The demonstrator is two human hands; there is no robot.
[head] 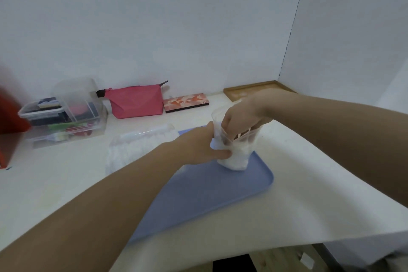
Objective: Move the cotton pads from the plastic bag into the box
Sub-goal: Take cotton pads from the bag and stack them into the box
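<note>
A clear plastic box (pixel 239 142) stands upright at the far end of the blue tray (pixel 198 194), with white cotton pads (pixel 234 160) piled in its bottom. My left hand (pixel 203 146) grips the box's left side. From above, my right hand (pixel 240 115) reaches down into the box's open top. Its fingertips are inside, blurred behind the wall, so I cannot tell whether they hold pads. A crumpled clear plastic bag (pixel 136 146) with more white pads lies on the table to the left of the tray, partly hidden by my left forearm.
Along the back wall stand stacked clear storage boxes (pixel 66 115), a pink pouch (pixel 135 101), a flat floral case (pixel 186 101) and a wooden tray (pixel 256 90). A red object (pixel 11 117) is at the far left edge. The table's front edge runs lower right.
</note>
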